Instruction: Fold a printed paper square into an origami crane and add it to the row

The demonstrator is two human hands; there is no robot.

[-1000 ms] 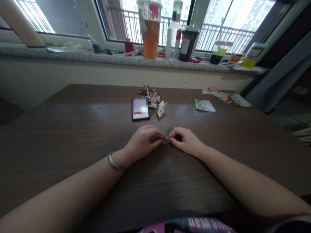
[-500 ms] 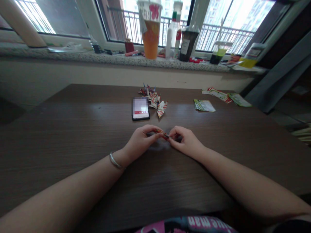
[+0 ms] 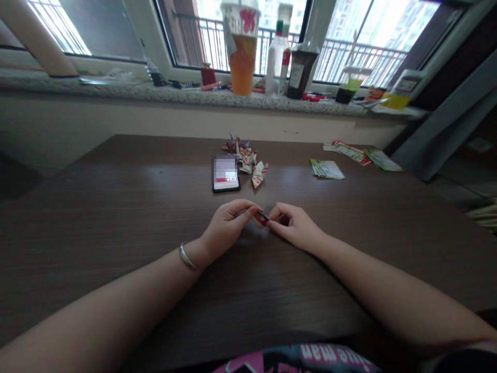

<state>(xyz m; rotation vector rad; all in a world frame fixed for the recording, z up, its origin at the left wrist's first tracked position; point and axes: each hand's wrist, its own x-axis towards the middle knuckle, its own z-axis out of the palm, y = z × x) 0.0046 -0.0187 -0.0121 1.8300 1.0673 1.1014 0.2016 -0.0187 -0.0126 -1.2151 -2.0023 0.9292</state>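
A small folded piece of red and orange paper [image 3: 261,218] is held just above the table between both hands. My left hand [image 3: 229,221], with a silver bangle at the wrist, pinches it from the left. The fingertips of my right hand [image 3: 294,224] pinch its right end. Much of the paper is hidden by the fingers, so its exact shape cannot be made out. Beyond the hands, several folded paper pieces [image 3: 259,172] with red and white patterns lie in a cluster. A phone [image 3: 226,187] lies face up beside them, its screen partly blurred.
On the brown table [image 3: 128,207], a small stack of green and white papers [image 3: 328,169] lies at right, with more paper strips [image 3: 351,152] behind it. A cup of orange drink [image 3: 244,65], bottles [image 3: 276,62] and a dark cup [image 3: 300,72] line the windowsill [image 3: 166,97].
My left fingers have shifted slightly, with the thumb a little higher and further left. More of the red paper now shows between the hands. My right hand stays nearly in place.
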